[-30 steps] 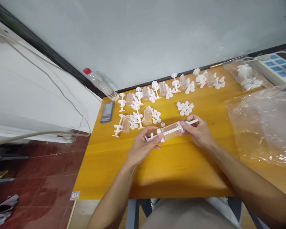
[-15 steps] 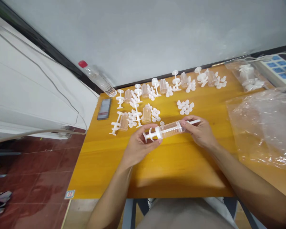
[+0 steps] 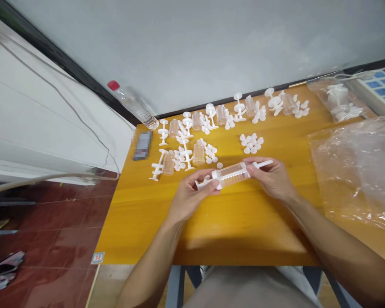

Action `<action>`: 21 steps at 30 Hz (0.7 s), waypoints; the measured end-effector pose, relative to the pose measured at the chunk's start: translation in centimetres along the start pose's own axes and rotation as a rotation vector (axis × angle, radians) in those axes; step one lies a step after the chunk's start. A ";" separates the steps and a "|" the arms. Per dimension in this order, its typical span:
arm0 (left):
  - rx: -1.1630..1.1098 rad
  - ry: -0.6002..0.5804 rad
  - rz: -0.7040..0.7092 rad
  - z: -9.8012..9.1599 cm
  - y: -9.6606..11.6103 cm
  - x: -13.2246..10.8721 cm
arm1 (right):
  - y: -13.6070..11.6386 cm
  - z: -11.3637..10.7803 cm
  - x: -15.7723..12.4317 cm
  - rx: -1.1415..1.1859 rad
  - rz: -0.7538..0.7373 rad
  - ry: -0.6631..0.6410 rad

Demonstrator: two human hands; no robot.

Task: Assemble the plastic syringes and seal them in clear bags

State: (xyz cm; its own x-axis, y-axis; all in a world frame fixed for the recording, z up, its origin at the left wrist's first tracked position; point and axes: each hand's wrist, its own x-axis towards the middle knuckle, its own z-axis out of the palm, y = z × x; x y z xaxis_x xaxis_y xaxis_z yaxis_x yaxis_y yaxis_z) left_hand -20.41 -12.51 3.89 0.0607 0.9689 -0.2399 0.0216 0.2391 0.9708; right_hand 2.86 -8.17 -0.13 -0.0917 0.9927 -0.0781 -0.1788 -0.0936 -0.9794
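Observation:
Between my two hands is a clear plastic icing syringe [image 3: 231, 172] with white end parts, held nearly level above the table. My left hand [image 3: 192, 192] is closed round its white collar and plunger end, thumb on the collar. My right hand [image 3: 271, 177] pinches the other end, where a white narrow tip [image 3: 263, 164] sticks out past the fingers. One small white piece [image 3: 220, 165] lies just behind the syringe. A cluster of small white nozzle-like pieces [image 3: 252, 143] is behind my right hand.
Rows of clear barrels [image 3: 199, 152], white plungers [image 3: 239, 107] and small white pieces stand at the back of the wooden table [image 3: 141, 231]. A bottle [image 3: 134, 106] and a blurred phone-like object [image 3: 143, 145] are left. Plastic bags [image 3: 356, 171] and a power strip [image 3: 380, 90] are right.
My left hand has closed further over the plunger end, its thumb now on the white collar. Less of the white plunger shows. My right hand keeps its pinch.

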 end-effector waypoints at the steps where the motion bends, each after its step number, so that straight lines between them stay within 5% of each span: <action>1: -0.017 -0.003 -0.016 0.0 -0.1 0.0 | -0.1 0.0 0.0 -0.011 -0.008 -0.001; 7: 0.119 0.050 0.095 0.9 0.1 -0.2 | -0.1 0.1 0.0 0.015 0.015 -0.031; 15: -0.038 0.008 0.221 1.6 -0.4 0.9 | -2.1 1.2 -1.5 -0.138 -0.096 0.007; 18: -0.076 -0.006 0.228 1.2 -1.3 1.1 | -4.3 -0.6 -2.7 -0.366 -0.226 -0.072; 21: -0.088 0.085 0.280 0.2 -1.6 1.1 | -5.3 -5.1 -3.8 -0.865 -0.419 0.207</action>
State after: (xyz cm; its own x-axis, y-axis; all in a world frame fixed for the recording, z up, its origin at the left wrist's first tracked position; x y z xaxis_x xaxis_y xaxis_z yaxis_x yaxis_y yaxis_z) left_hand -20.13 -11.86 2.06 -0.0321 0.9989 0.0347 -0.0707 -0.0369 0.9968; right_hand 9.14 -11.10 4.46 0.0035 0.9344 0.3562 0.6288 0.2749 -0.7273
